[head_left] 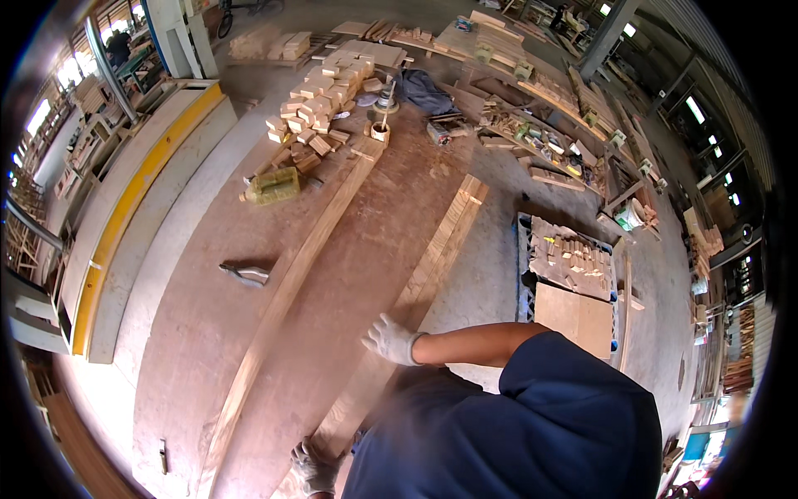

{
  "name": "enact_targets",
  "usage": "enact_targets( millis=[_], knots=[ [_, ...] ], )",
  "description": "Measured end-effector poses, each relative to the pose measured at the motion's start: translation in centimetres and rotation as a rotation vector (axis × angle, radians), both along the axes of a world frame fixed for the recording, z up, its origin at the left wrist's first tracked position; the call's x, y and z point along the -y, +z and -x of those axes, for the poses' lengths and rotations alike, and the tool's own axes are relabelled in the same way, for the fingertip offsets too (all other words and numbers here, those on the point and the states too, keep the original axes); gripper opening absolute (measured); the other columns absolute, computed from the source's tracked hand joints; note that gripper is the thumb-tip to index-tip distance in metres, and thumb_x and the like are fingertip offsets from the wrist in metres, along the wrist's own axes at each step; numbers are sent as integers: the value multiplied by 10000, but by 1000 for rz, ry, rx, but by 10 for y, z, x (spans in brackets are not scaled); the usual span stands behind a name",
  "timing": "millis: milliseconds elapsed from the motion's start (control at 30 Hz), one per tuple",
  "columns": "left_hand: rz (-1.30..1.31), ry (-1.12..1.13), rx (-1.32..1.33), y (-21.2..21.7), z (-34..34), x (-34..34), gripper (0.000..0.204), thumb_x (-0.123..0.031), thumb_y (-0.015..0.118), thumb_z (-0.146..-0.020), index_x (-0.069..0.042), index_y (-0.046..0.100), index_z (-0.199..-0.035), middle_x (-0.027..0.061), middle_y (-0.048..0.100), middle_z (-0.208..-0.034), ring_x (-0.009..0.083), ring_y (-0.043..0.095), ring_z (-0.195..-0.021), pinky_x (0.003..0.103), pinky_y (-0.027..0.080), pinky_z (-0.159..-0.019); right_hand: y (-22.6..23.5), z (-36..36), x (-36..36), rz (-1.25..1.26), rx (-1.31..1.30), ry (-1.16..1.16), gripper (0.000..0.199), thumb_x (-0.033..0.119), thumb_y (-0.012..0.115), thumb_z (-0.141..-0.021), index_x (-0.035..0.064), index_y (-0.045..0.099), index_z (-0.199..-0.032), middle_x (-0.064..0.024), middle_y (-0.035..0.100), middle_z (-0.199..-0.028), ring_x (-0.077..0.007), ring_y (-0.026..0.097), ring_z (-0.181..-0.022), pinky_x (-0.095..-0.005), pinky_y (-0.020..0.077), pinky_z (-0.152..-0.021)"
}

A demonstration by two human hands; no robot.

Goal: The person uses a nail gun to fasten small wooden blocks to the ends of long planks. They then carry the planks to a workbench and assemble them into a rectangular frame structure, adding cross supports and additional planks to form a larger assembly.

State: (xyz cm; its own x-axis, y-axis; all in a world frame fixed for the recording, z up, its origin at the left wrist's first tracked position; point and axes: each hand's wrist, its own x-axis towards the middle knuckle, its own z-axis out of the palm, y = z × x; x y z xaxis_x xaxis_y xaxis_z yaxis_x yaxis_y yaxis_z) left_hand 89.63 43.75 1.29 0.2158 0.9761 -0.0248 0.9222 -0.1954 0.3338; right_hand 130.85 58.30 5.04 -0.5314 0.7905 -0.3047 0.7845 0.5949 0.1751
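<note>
A long, wide wooden plank [432,258] lies slanted across the brown worktable [208,333], in front of my body. My right hand [391,341], in a pale glove, rests over the plank's middle with fingers stretched out and apart. Lower down, my gloved left hand [314,467] is closed round the near part of the same plank, fingers bent at its left edge; its far side is partly hidden. A narrower wooden strip [283,303] runs to the left, roughly alongside. Left of that strip lie a pair of pliers [244,274].
Stacked wood blocks [320,96] pile up at the table's far end, near a yellowish plastic bottle [273,186] and a small pot [380,131]. A small tool [163,456] lies near left. To the right stands a blue-edged pallet [522,258] with wood pieces. A yellow-striped bench [125,224] borders the left.
</note>
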Motion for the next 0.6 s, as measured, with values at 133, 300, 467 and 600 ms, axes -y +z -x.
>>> enact_targets(
  millis=[133, 300, 467, 600],
  knots=[
    [27, 13, 12, 14, -3, 4, 1020, -491, 954, -490, -74, 471, -1286, 182, 560, -1147, 418, 518, -1060, 558, 456, -901, 1, 8, 2, -21, 42, -16, 544, 211, 503, -955, 90, 494, -1486, -107, 599, -1326, -304, 554, -1208, -564, 367, -1109],
    [108, 8, -55, 27, -12, -3, 973, -553, 923, -522, -39, 513, -1239, 197, 603, -1090, 422, 557, -1026, 546, 462, -909, -3, 15, 9, -30, 96, -86, 530, 219, 508, -958, 89, 509, -1471, -117, 598, -1338, -316, 553, -1221, -570, 369, -1112],
    [34, -74, -34, 27, -12, 12, 954, -589, 898, -535, -11, 540, -1203, 213, 628, -1040, 431, 582, -997, 544, 481, -883, 1, 8, 30, 3, 104, -149, 527, 236, 518, -955, 91, 514, -1462, -116, 607, -1317, -325, 549, -1233, -565, 369, -1117],
    [6, -85, -35, 29, -22, 39, 981, -609, 891, -523, -21, 532, -1221, 206, 620, -1050, 428, 579, -1005, 554, 479, -882, 1, -5, 68, -100, 130, -74, 458, 258, 550, -937, 93, 571, -1363, -104, 634, -1264, -304, 546, -1239, -533, 381, -1102]
  ],
)
